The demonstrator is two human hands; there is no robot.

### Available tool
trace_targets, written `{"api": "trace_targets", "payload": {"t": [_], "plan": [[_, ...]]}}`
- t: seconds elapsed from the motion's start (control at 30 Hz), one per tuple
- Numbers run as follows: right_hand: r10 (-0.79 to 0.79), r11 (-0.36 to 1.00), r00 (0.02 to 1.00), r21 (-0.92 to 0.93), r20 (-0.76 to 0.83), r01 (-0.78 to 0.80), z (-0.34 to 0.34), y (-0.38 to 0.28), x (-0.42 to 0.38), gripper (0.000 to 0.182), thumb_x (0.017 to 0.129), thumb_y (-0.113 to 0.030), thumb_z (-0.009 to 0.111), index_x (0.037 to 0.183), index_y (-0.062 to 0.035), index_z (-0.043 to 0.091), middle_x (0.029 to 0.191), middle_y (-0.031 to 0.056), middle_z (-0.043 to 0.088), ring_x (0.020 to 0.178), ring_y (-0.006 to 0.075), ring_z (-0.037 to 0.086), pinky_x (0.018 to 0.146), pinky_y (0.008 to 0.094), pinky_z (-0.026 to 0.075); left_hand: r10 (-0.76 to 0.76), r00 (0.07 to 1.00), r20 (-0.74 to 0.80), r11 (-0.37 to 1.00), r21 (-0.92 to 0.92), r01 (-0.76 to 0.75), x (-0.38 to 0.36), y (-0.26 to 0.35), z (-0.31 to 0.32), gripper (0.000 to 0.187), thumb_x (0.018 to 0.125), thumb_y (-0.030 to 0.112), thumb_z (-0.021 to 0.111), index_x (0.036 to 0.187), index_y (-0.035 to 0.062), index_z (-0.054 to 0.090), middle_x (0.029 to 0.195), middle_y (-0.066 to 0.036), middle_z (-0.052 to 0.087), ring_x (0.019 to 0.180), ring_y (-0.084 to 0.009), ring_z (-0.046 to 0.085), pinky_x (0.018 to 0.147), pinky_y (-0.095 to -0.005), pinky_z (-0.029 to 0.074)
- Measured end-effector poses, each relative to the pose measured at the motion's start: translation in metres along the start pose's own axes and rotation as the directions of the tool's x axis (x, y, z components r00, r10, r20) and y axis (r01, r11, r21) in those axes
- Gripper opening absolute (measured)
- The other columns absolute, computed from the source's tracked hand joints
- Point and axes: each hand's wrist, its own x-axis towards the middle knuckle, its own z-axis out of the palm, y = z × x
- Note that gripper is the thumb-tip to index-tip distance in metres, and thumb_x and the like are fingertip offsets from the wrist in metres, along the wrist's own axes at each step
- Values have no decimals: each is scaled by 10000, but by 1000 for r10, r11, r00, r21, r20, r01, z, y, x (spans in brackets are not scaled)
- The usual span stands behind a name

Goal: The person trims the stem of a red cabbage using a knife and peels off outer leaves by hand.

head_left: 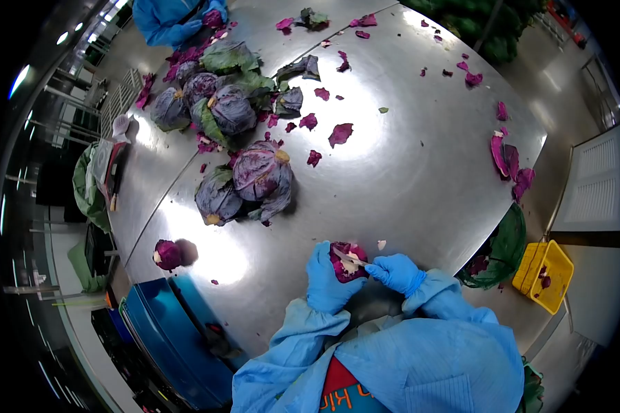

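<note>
My left hand point(328, 279), in a blue glove, is wrapped round a small purple cabbage piece point(346, 265) with a pale cut core, near the table's front edge. My right hand point(397, 272), also gloved in blue, is closed on a knife point(351, 259) whose blade lies across the pale core. A small pale scrap point(381, 244) rests on the metal table just beyond my hands. To the left on the table sits a trimmed purple cabbage point(167, 255).
Whole purple cabbages point(258, 171) with outer leaves are piled at the back left of the metal table point(393, 179). Torn leaves lie scattered. A co-worker's blue sleeve point(160, 24) shows behind them. Blue bins point(169, 337) stand at left, a yellow basket point(545, 275) at right.
</note>
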Motion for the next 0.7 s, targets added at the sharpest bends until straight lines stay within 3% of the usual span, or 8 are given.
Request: {"api": "trace_targets", "payload": {"t": [0.13, 0.23, 0.37, 0.47, 0.57, 0.67, 0.7], "plan": [[-150, 979, 984, 156, 96, 134, -9, 19, 16, 459, 948, -482, 485, 726, -103, 617, 665, 132, 605, 589, 314, 574, 602, 410, 471, -26, 999, 22, 997, 80, 24, -3, 2, 4, 926, 543, 372, 854, 1250, -28, 409, 1206, -232, 497, 1105, -422, 492, 942, -500, 405], [-182, 971, 971, 181, 154, 154, -8, 33, 27, 444, 945, -468, 504, 731, -101, 633, 645, 117, 608, 569, 294, 556, 607, 386, 473, 66, 994, -90, 988, 144, -52, 5, 28, -5, 686, 534, 249, 861, 1083, 53, 500, 993, -146, 568, 901, -335, 581, 765, -431, 484], [-179, 979, 967, 130, 181, 157, -17, 26, 31, 455, 961, -455, 487, 741, -83, 629, 620, 84, 612, 553, 232, 581, 600, 354, 483, 56, 991, -119, 991, 127, -41, 1, 16, 10, 682, 534, 259, 855, 1086, 50, 513, 1003, -145, 573, 896, -335, 588, 755, -434, 489], [-97, 995, 982, 49, 162, 90, -21, 10, 29, 452, 965, -461, 472, 755, -102, 648, 636, 91, 621, 570, 239, 592, 600, 365, 487, -1, 994, -105, 998, 70, 8, 3, 20, 9, 655, 548, 272, 847, 1079, 55, 532, 1002, -140, 579, 893, -338, 591, 762, -435, 492], [47, 998, 988, -56, 150, -39, -19, -9, 26, 544, 958, -547, 380, 774, -121, 664, 672, 114, 637, 678, 320, 598, 733, 458, 501, 1, 996, -85, 995, 98, 8, 4, 15, 11, 629, 564, 281, 839, 1079, 65, 549, 999, -133, 583, 898, -339, 588, 775, -433, 491], [-99, 942, 994, -327, -43, 80, -4, -3, 21, 532, 961, -545, 366, 851, -124, 672, 696, 101, 650, 739, 329, 613, 769, 462, 508, 58, 993, -101, 981, 191, -37, 6, 15, 17, 620, 573, 281, 832, 1090, 75, 560, 985, -124, 589, 898, -330, 589, 779, -424, 490], [-4, 930, 1000, -367, -31, -8, -7, -9, 23, 515, 963, -535, 374, 880, -125, 675, 710, 108, 651, 750, 327, 616, 756, 458, 508, 27, 996, -86, 986, 168, -13, 10, 23, 13, 619, 573, 281, 831, 1093, 78, 563, 983, -121, 590, 901, -325, 589, 780, -420, 488]]}}
